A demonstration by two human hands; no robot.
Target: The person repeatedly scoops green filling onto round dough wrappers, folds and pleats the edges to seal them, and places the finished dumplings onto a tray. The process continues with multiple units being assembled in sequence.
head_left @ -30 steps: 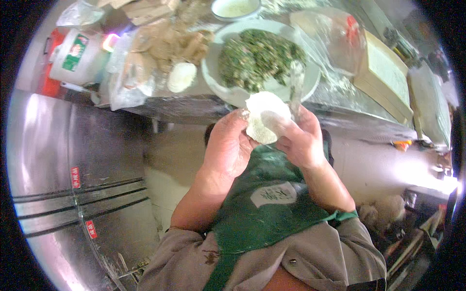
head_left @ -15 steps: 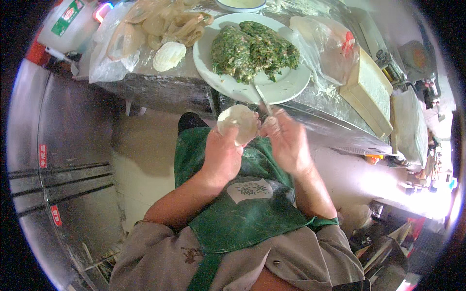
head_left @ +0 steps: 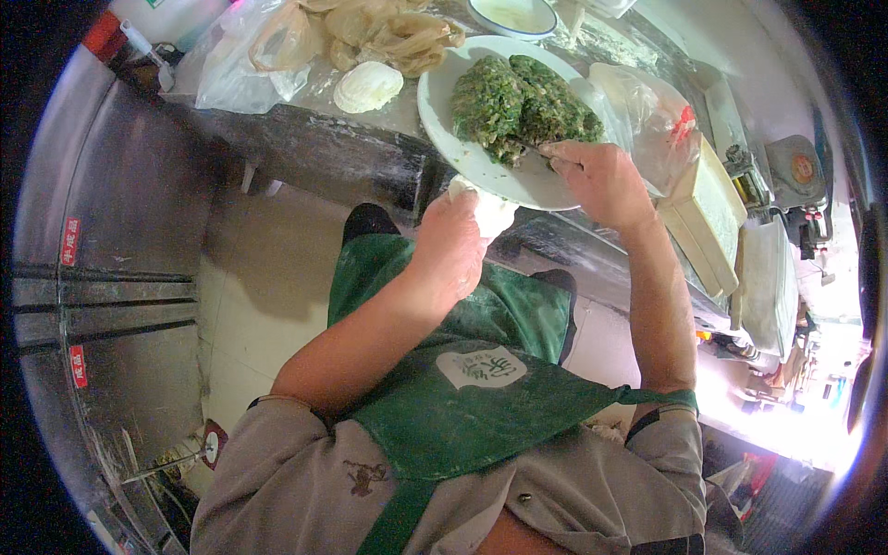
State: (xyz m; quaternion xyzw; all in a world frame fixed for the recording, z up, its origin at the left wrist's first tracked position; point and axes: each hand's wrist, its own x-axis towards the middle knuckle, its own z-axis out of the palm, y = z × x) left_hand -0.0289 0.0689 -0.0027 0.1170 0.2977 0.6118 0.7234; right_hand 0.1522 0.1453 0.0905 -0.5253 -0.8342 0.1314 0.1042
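A thin white dough wrapper (head_left: pixel 497 215) is held just above the middle of the frame, near the lower edge of the plate. It is grasped by the left hand (head_left: pixel 450 239), whose thumb is laid over it; the wrapper is partly covered by this hand, so its full outline cannot be made out. The fingers beneath are mostly hidden.

To the upper right of it, a thin tool (head_left: pixel 530 145) is gripped in the bent fingers of the right hand (head_left: pixel 603 180). Its handle is concealed by the hand, and its tip is put at the green chopped filling (head_left: pixel 486 97); how deep it is inserted cannot be told. The filling is heaped on a white plate (head_left: pixel 546 191), which is partly covered by the right hand.

Left of the plate, a pale rounded piece of dough (head_left: pixel 368 88) is placed on the table (head_left: pixel 305 139), beside crumpled brown plastic bags (head_left: pixel 407 37). Above the plate, a blue-rimmed bowl (head_left: pixel 523 20) is cut off by the top edge. At the right, a clear bag with a red part (head_left: pixel 647 116) and a cream-coloured box (head_left: pixel 700 217) are seen.
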